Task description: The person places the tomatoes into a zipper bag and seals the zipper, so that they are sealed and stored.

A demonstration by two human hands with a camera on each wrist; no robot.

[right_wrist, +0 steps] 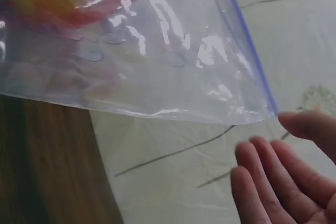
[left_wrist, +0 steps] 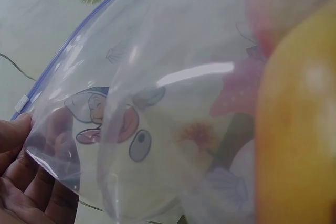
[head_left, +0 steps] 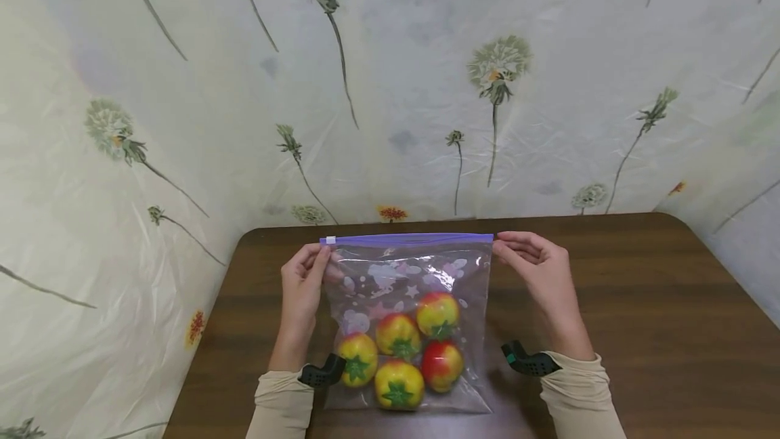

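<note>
A clear zip bag (head_left: 378,276) with printed cartoon figures stands raised in front of me, its purple zip strip (head_left: 408,239) running along the top. Inside, several yellow-and-red fruits (head_left: 399,385) with green star-shaped caps lie in the lower part. At the strip's left end is a white slider (head_left: 331,240). My left hand (head_left: 305,276) pinches the upper left corner just below the slider, thumb in front and fingers behind the film. At the upper right corner, the thumb tip of my right hand (head_left: 539,269) meets the bag's edge; its other fingers (right_wrist: 257,166) extend apart from the film.
Beneath the bag is a dark brown wooden table (head_left: 658,330). A pale cloth with dandelion prints (head_left: 414,87) hangs behind it and along the sides. Each wrist carries a black camera mount (head_left: 323,371) close to the bag.
</note>
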